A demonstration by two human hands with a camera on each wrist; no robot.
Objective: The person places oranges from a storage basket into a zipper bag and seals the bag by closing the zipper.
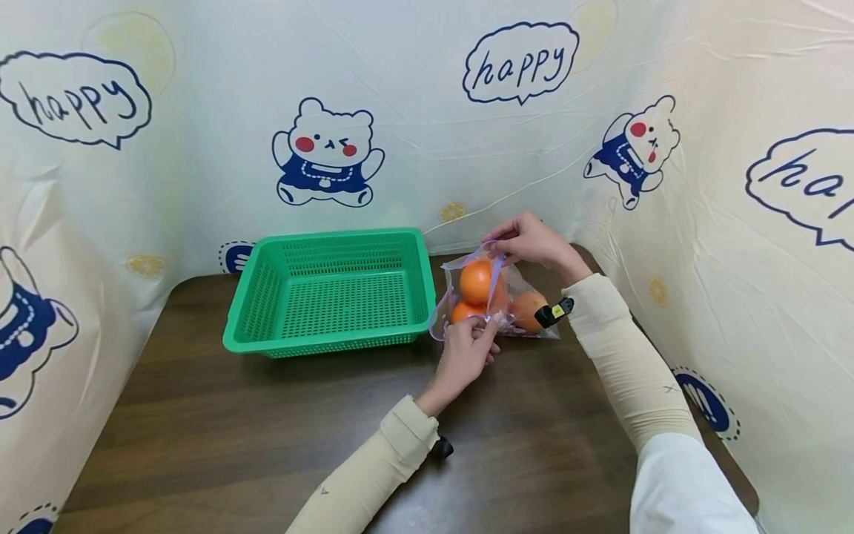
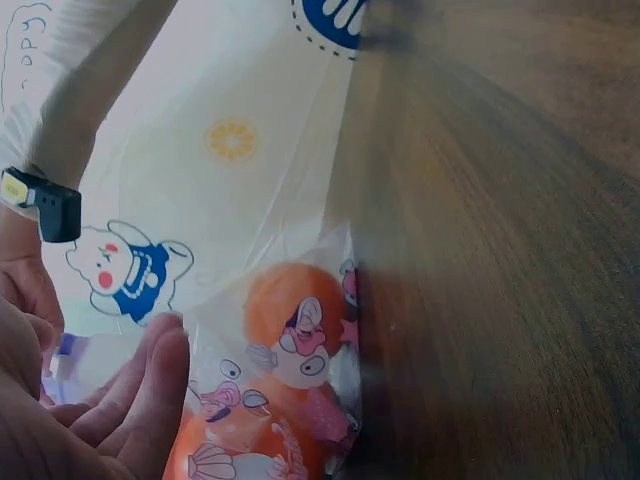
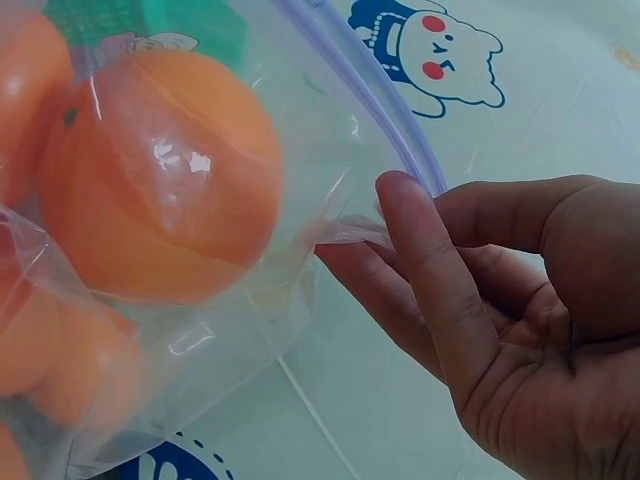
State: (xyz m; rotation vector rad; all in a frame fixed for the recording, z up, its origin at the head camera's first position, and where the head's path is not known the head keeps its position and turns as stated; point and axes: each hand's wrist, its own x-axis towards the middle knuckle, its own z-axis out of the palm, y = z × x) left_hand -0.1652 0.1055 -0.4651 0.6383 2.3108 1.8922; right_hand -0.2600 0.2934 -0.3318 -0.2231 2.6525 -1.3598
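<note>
A clear printed zip bag (image 1: 520, 326) with a purple edge lies on its side, with several oranges (image 1: 477, 282) inside. My right hand (image 1: 534, 243) pinches the bag's upper corner; in the right wrist view the right hand (image 3: 500, 300) holds the film beside the purple strip (image 3: 375, 80). My left hand (image 1: 465, 352) pinches the near edge of the bag's mouth. In the left wrist view the left hand (image 2: 100, 410) is beside the oranges (image 2: 292, 315), its fingertips partly hidden. The mouth faces left, toward the basket.
A green plastic basket (image 1: 330, 348) stands left of the bag, close to its mouth, with nothing in it. Both are on a brown wooden table (image 1: 267, 437). A printed cloth (image 1: 427, 148) hangs round the back and sides.
</note>
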